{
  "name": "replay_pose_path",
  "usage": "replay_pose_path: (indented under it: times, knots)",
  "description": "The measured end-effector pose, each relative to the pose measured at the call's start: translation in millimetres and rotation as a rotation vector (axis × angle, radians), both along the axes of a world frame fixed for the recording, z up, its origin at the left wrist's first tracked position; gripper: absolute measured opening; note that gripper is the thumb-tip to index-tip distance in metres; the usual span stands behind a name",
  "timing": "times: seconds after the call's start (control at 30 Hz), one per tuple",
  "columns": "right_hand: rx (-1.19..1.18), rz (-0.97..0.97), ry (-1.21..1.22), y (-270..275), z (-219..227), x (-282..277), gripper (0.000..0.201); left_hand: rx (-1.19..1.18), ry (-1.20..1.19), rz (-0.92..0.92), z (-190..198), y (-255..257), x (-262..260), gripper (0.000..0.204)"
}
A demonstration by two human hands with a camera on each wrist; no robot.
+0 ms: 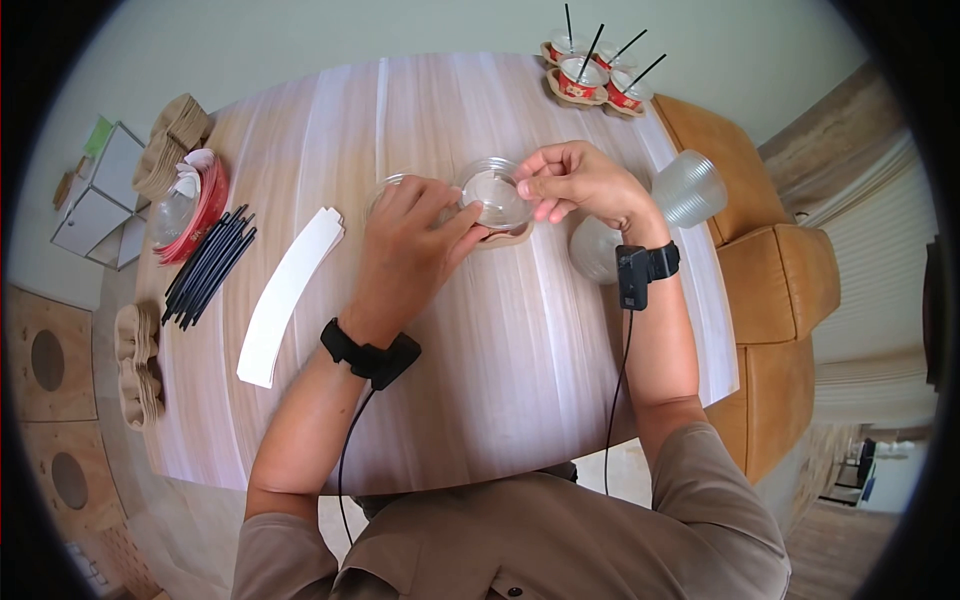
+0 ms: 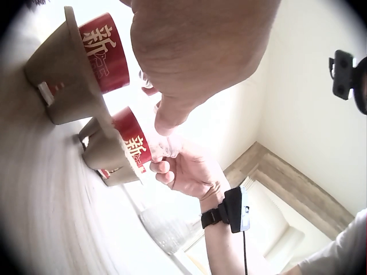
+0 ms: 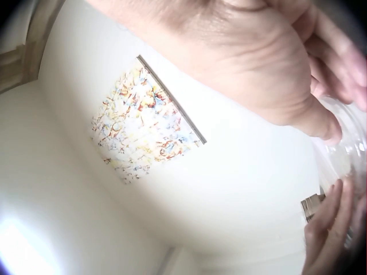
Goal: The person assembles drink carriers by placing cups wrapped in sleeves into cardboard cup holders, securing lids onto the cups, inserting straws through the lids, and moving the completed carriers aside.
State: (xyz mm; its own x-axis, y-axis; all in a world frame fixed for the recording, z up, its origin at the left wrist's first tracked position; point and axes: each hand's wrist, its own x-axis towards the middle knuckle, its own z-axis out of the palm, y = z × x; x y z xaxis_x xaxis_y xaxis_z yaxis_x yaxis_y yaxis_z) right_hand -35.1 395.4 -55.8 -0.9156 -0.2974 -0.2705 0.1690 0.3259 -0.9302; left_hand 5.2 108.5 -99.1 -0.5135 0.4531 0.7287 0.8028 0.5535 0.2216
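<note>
Both hands are at a clear plastic cup (image 1: 492,192) in the head view. My right hand (image 1: 585,185) pinches its rim from the right with thumb and fingertips. My left hand (image 1: 405,238) holds the near left side with thumb and finger. In the left wrist view, a red paper sleeve (image 2: 136,136) surrounds the cup's lower part, seated in a cardboard cup carrier (image 2: 109,150). A second red sleeve (image 2: 107,51) sits in the neighbouring hollow. The left hand's back partly hides another clear cup (image 1: 388,184).
Stacked clear cups (image 1: 690,190) lie right of the right forearm. A filled carrier (image 1: 575,95) with red-sleeved cups and black straws stands at the far right. White paper strips (image 1: 290,300), black straws (image 1: 210,265), red sleeves (image 1: 208,215) and stacked carriers (image 1: 172,140) occupy the left side.
</note>
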Motion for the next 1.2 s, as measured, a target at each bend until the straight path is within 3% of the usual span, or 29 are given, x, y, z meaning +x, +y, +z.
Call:
replay_pose_path:
  times: [0.7,1.0,1.2]
  knots:
    - [-0.046,-0.015,-0.030,5.5,-8.6,-5.3,0.017,0.025,-0.013,-0.010,-1.9,0.2,-0.6,0.033]
    - [-0.028,-0.108,0.093,-9.4,-19.7,-10.5,0.027,0.025,-0.009,-0.005,-1.9,0.8,-0.9,0.033]
    - [0.005,-0.048,0.035,-5.4,-10.2,-5.7,0.027,0.029,-0.013,-0.012,-2.1,-0.1,-1.4,0.033]
